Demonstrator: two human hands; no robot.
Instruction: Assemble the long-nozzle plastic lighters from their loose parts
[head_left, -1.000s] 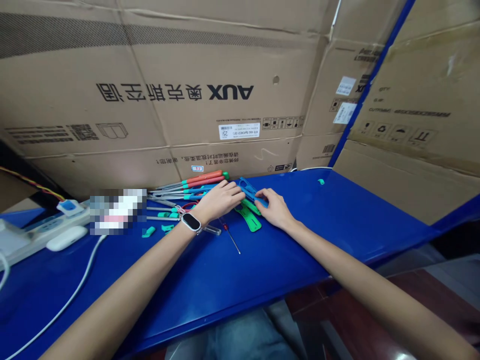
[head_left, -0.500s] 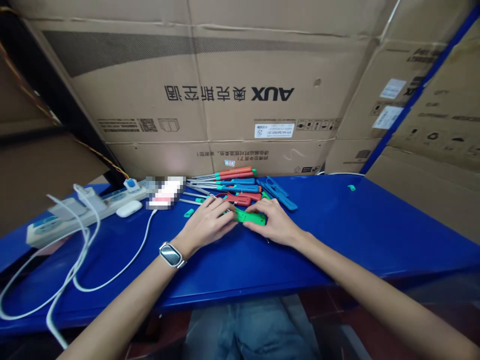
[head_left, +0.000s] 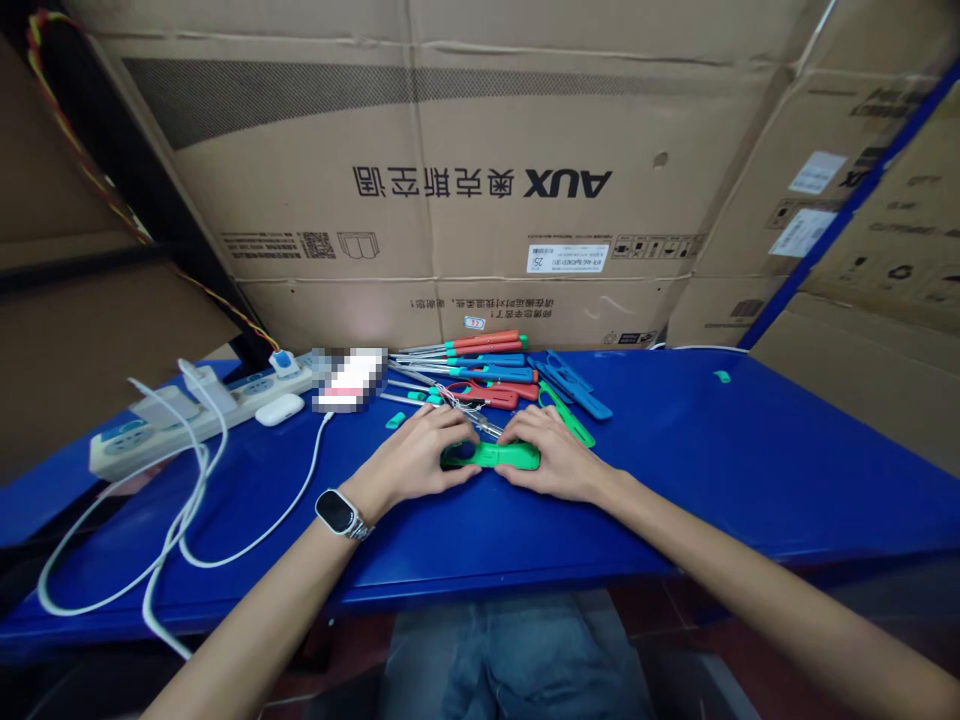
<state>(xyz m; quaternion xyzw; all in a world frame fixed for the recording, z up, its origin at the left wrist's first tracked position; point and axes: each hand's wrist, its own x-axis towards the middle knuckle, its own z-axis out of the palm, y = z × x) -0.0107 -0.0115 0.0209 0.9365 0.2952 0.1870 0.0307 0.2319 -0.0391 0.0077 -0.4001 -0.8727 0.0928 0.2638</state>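
Note:
A green plastic lighter casing lies crosswise between my hands, just above or on the blue table. My left hand is closed on its left end, where a looped opening shows, with the thumb along the near side. My right hand pinches the right end between thumb and fingers. Behind the casing are thin metal parts and wires, partly hidden by my fingers. A second green casing piece lies just beyond my right hand. Several red and blue long-necked lighters lie further back.
Blue casing pieces lie right of the lighters. Small green bits are scattered on the blue table. At left are a power strip, white cables, a white case and a blurred phone. Cardboard walls the back.
My hands have shifted slightly nearer and now grip the green casing at both ends. The metal parts and the other green piece are more exposed. The view has swung a little left.

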